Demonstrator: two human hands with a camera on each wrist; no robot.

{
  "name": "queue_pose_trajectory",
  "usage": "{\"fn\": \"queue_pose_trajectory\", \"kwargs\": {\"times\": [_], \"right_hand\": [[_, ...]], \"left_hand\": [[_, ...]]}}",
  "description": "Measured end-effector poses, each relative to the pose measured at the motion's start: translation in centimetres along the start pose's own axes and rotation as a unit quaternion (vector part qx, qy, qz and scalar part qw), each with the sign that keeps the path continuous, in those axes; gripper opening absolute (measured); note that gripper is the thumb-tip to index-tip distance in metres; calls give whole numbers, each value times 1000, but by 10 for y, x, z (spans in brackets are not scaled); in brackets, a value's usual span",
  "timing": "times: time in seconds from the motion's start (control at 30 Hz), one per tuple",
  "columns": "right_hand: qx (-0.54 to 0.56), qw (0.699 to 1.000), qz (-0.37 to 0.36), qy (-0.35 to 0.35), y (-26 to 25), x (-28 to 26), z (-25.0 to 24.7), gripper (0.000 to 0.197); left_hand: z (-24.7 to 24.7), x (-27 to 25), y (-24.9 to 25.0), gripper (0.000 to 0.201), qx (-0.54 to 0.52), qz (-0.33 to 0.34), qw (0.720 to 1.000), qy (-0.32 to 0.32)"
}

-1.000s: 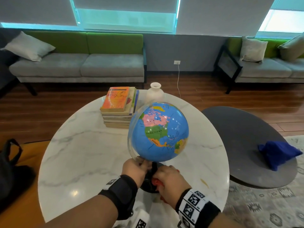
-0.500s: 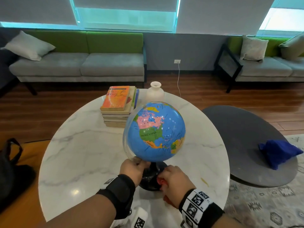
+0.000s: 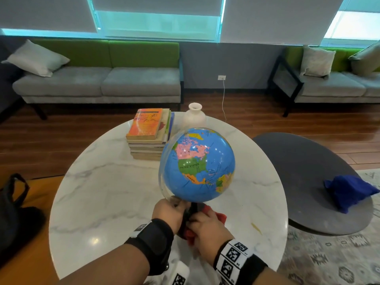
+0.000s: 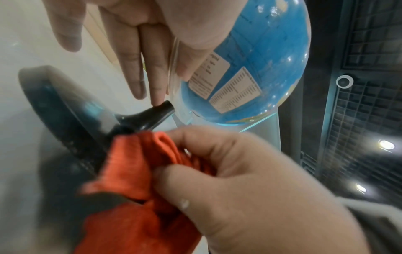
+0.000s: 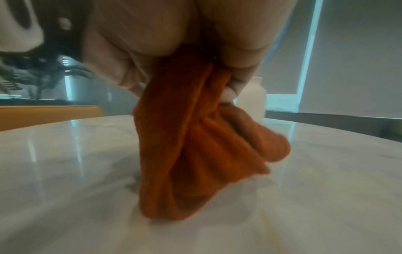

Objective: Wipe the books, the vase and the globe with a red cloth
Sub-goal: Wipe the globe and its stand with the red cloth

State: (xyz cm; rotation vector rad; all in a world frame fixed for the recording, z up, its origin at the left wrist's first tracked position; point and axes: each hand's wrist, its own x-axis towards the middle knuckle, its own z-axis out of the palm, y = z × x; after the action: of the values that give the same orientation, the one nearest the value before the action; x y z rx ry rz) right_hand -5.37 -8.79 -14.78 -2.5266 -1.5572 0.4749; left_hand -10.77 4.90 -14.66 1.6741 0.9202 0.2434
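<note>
The blue globe (image 3: 197, 167) stands on the round marble table (image 3: 107, 194), near its front. My left hand (image 3: 174, 208) pinches the clear arc (image 4: 174, 68) beside the ball between thumb and straight fingers (image 4: 152, 77). My right hand (image 3: 205, 229) grips the bunched red cloth (image 3: 221, 215) and holds it against the black stand (image 4: 147, 116) under the ball. In the right wrist view the cloth (image 5: 195, 137) hangs down to the tabletop. A stack of books (image 3: 147, 134) and a white vase (image 3: 194, 117) stand behind the globe.
A low dark oval table (image 3: 308, 182) to the right carries a blue cloth (image 3: 349, 192). A black bag (image 3: 12, 212) lies at the left on an orange seat. Grey-green sofas line the far wall. Bare marble lies left of the globe.
My right hand has slid left over the globe's base with the cloth, and red cloth now shows to the right of the stand. The left hand and globe have hardly moved.
</note>
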Motion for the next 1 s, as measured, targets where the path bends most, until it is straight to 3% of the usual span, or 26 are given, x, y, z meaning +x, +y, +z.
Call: {"fn": "queue_pose_trajectory", "kwargs": {"times": [0.03, 0.1, 0.17, 0.27, 0.37, 0.57, 0.73, 0.9, 1.0], "right_hand": [[-1, 1000, 19, 18, 4, -4, -8, 27], [39, 996, 73, 35, 9, -9, -16, 53], [49, 996, 73, 34, 14, -11, -13, 68], [41, 999, 2, 13, 2, -4, -5, 39], [72, 997, -5, 9, 7, -1, 1, 25], [78, 992, 59, 75, 28, -6, -6, 39], [111, 988, -80, 66, 11, -7, 8, 32], [107, 988, 30, 106, 49, -14, 9, 30], [125, 979, -6, 161, 31, -16, 5, 31]], "left_hand": [[0, 1, -1, 20, -6, -8, 1000, 4], [-1, 0, -1, 16, -11, -20, 1000, 8], [-1, 0, 0, 14, -8, -16, 1000, 7], [-2, -3, 5, 13, 11, -1, 1000, 2], [-4, -6, 11, 20, 29, 11, 999, 11], [-5, -10, 14, 22, 29, -10, 999, 20], [-7, -6, 11, 13, -31, -28, 999, 12], [-8, -6, 10, 9, -72, -55, 996, -4], [-6, 4, -1, 22, -112, -56, 992, 0]]}}
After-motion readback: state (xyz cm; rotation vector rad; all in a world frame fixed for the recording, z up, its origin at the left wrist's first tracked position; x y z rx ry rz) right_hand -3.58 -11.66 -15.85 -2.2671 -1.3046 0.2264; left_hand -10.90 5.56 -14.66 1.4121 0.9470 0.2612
